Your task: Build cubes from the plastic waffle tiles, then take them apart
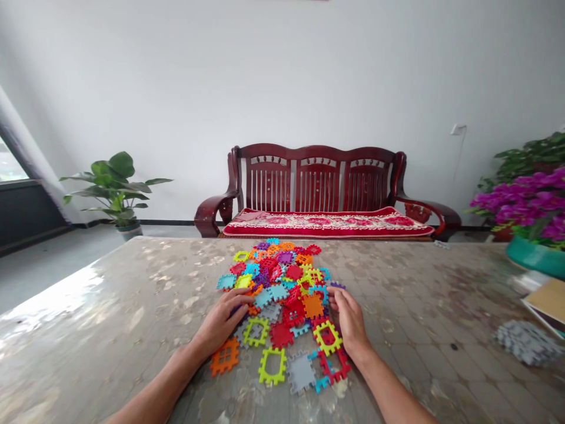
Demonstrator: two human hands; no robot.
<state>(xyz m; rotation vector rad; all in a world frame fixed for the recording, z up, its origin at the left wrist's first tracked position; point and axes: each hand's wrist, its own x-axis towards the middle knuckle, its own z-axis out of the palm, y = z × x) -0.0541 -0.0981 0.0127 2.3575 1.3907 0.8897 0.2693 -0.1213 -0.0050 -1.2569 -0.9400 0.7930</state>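
1. The tabletop [132, 330] runs wide to the left of the pile of tiles [282, 334], with its far edge just beyond the pile's far end; the near edge lies outside the view.
2. To the right there is another broad stretch of surface, bounded farther out by a stack of grey tiles [527, 343], a tan-topped item [549, 300] and a teal planter [536, 257].
3. The pile sits in the middle, between the two hands, as a long, uneven heap reaching away from the person.
4. Its pieces look like moulded plastic: flat squares with notched edges in red, orange, lime, light blue, purple and grey. Some are solid; others have windows or large rounded openings.
5. Nearest the person lie a grey tile [301, 372], a lime frame [263, 366] and an orange windowed tile [225, 357].
6. The tabletop is glossy, with a muted floral and lattice pattern.
7. The left hand [227, 315] is palm down, fingers loosely extended over the pile's left edge, without a visible grip.
8. The right hand [348, 318] stands more on edge, fingers bent against the pile's right side beside a light-blue tile [318, 290]; whether it grips anything, I cannot tell.
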